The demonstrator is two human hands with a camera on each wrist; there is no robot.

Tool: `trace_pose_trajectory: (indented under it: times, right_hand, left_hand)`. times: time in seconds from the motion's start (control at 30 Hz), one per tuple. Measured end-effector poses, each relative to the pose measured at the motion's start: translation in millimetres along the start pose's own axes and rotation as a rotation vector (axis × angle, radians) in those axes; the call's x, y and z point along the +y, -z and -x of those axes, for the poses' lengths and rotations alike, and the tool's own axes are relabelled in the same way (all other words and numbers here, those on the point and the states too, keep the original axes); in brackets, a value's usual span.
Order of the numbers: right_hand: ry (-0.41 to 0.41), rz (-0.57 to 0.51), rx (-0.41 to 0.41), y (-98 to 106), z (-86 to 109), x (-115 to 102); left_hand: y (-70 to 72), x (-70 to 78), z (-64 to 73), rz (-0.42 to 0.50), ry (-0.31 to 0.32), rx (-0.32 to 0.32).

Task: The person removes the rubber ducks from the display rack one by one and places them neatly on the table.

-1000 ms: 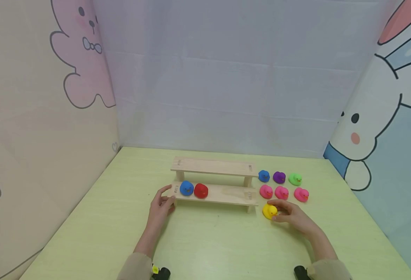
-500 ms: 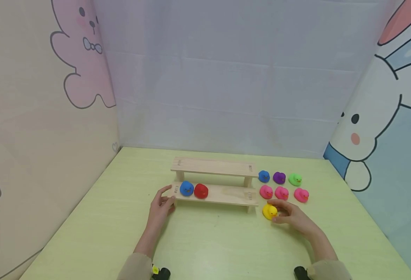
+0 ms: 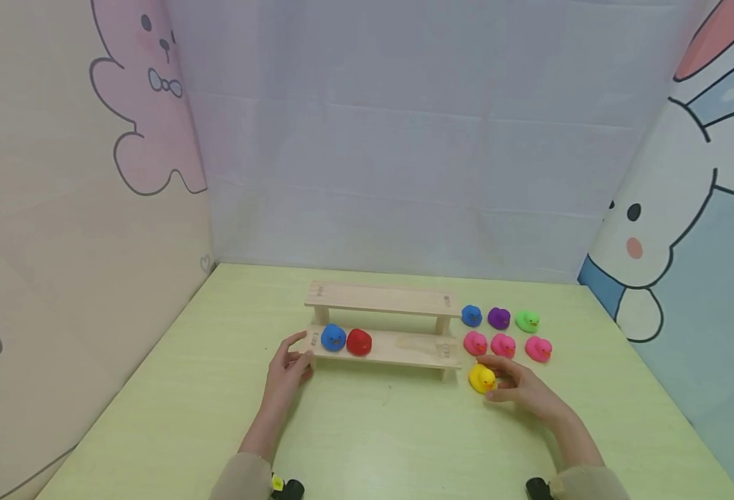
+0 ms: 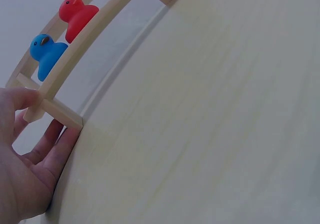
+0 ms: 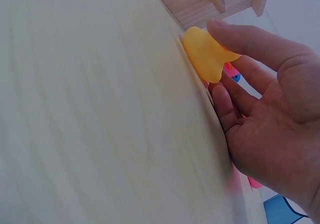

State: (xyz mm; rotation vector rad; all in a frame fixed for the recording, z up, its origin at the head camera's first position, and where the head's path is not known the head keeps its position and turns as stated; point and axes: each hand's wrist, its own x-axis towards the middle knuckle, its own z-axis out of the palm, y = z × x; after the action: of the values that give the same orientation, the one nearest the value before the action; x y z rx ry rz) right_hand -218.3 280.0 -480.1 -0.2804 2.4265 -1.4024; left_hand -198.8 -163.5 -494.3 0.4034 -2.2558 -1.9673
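My left hand (image 3: 287,369) holds the left end of a small two-step wooden shelf (image 3: 404,347). In the left wrist view, the thumb lies at the lower plank's end and the fingers reach round by its leg (image 4: 65,115). A blue rubber duck (image 3: 333,338) and a red rubber duck (image 3: 359,342) sit side by side on the lower step, toward its left. Right of the shelf, my right hand (image 3: 526,390) pinches a yellow rubber duck (image 3: 482,378) between thumb and fingers, down at the table top. The right wrist view shows this yellow duck (image 5: 204,53) tilted with the camera.
Behind the right hand stand two rows of rubber ducks: pink ones (image 3: 503,345) in front, then a blue (image 3: 471,316), a purple (image 3: 499,319) and a green one (image 3: 528,321). The shelf's bare upper step (image 3: 382,297) is at the back. Printed cloth walls surround the pale table (image 3: 367,437).
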Motion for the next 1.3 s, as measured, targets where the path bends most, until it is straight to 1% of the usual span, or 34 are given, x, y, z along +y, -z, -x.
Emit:
trace_pose_trajectory:
  times: [0.3,0.53,0.7,0.83,0.9,1.1,1.23,1.3]
  right_hand:
    - [0.013,-0.011,0.013,0.6,-1.2,-2.9]
    - [0.045,0.048,0.004,7.2,0.6,-13.6]
    - [0.092,0.104,0.016,16.1,2.7,-31.0]
    - [0.134,0.142,0.034,23.3,3.5,-49.7]
    - [0.141,0.16,0.041,26.1,3.7,-59.4]
    - [0.185,0.172,0.051,30.4,2.4,-83.1]
    - [0.23,0.177,0.056,29.6,-1.8,-93.6]
    - [0.241,0.162,0.051,27.7,-3.4,-97.0]
  left_hand:
    - [-0.9,0.0,-0.4,-0.005,0.002,0.006]
    - [-0.8,-0.5,0.0,0.005,0.005,-0.003]
    - [-0.8,-0.1,0.2,0.006,0.004,-0.004]
    - [-0.6,0.4,0.9,0.006,0.007,-0.006]
    - [-0.4,0.9,1.5,0.006,0.008,-0.005]
    - [0.1,1.7,2.2,0.007,0.009,-0.009]
    - [0.3,0.7,1.0,0.008,0.006,-0.007]
    - [0.5,0.2,0.2,0.007,0.004,-0.006]
